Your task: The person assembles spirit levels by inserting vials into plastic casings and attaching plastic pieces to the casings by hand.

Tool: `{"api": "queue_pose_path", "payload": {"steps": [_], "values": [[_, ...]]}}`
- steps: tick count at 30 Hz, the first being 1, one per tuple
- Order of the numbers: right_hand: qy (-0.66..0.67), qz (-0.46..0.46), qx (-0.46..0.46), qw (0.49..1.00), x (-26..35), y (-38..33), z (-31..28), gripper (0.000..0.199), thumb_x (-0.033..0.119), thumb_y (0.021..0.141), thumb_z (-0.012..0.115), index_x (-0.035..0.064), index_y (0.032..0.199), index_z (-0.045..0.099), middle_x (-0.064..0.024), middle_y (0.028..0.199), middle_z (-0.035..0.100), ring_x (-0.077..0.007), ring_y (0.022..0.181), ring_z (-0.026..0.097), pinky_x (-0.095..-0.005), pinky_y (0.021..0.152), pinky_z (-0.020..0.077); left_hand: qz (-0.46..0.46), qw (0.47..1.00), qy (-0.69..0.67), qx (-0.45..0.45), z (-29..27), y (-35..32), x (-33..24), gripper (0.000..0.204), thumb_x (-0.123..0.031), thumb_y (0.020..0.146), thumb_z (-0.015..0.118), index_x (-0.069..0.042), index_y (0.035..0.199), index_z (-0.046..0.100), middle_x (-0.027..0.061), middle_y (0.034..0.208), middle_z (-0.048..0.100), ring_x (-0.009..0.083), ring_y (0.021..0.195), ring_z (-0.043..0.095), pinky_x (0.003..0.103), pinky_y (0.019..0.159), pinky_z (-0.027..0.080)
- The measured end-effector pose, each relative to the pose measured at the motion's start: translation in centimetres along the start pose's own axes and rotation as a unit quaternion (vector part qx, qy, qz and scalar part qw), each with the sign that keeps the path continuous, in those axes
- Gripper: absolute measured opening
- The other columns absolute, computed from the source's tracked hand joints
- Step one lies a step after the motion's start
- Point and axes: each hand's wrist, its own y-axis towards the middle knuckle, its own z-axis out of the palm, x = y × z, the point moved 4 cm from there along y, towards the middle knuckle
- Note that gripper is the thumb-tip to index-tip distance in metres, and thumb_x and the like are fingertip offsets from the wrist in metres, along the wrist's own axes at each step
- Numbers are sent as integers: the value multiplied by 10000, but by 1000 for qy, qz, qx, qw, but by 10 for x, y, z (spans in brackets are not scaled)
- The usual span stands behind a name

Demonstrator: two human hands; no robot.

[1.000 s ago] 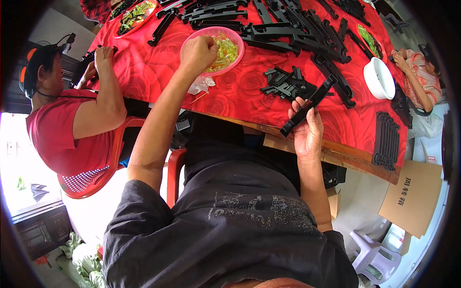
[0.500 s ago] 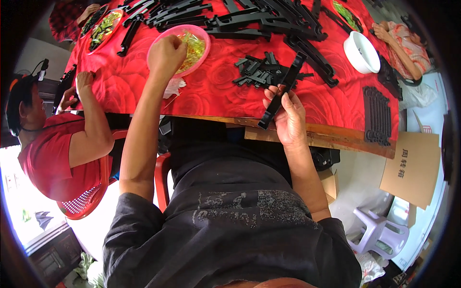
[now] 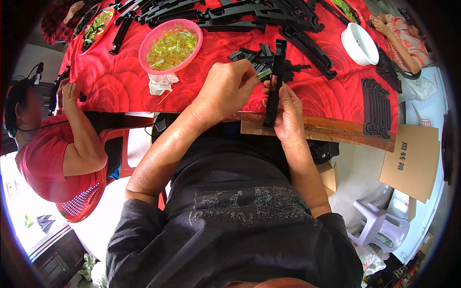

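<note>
My left hand (image 3: 225, 91) is closed, its thumb and fingertips pinching a small translucent yellow-green piece (image 3: 263, 74) beside a long black plastic bar (image 3: 272, 101). That bar stands nearly upright in my right hand (image 3: 290, 113), fingers wrapped round it at the table's front edge. Whether the small piece touches the bar, I cannot tell. Behind both hands lies a pile of small black pieces (image 3: 249, 56), partly hidden by the bar. A pink bowl (image 3: 142, 50) holds many yellow translucent pieces (image 3: 173, 45) to the left.
Larger black bars (image 3: 235, 26) are heaped at the back of the red-covered table. A crumpled tissue (image 3: 161, 84) lies below the bowl. At right are a white basin (image 3: 354, 50) and a row of black bars (image 3: 376, 108). A person in red (image 3: 57, 158) sits at left.
My left hand has come from over the pink bowl, rightward and nearer, to the bar with a small yellow-green piece. The bar in my right hand has turned more upright.
</note>
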Motion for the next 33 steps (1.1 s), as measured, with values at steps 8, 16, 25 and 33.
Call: {"api": "queue_pose_path", "payload": {"steps": [8, 16, 25, 33], "values": [[-108, 5, -4, 994, 3, -11, 18, 411, 250, 1000, 622, 1, 1323, 574, -91, 1071, 701, -169, 901, 706, -268, 746, 580, 214, 956, 194, 42, -10, 16, -15, 118, 8, 805, 642, 18, 915, 601, 172, 768, 650, 380, 721, 663, 412, 596, 532], [-142, 37, 29, 989, 0, -8, 11, 407, 237, 1005, 614, 0, 1334, 571, -80, 1056, 702, -138, 854, 703, -239, 722, 564, 303, 843, 391, 213, 3, 21, -23, 147, -55, 794, 654, -53, 938, 624, 73, 875, 618, 259, 827, 693, 364, 627, 574], [-201, 48, 52, 977, 2, -10, 11, 386, 116, 940, 683, -21, 1294, 606, -55, 1079, 697, -94, 920, 663, -229, 798, 530, 399, 793, 411, 208, 6, 17, -24, 99, -149, 779, 694, -72, 820, 647, 36, 821, 590, 182, 789, 656, 317, 745, 517], [-214, 7, 57, 975, 0, -15, 11, 431, 50, 899, 729, -38, 1300, 600, -81, 1140, 688, -105, 1026, 636, -243, 906, 506, 448, 792, 362, 203, 6, 6, -18, 106, -158, 772, 688, -77, 802, 626, 17, 793, 568, 163, 783, 627, 316, 772, 479]]}}
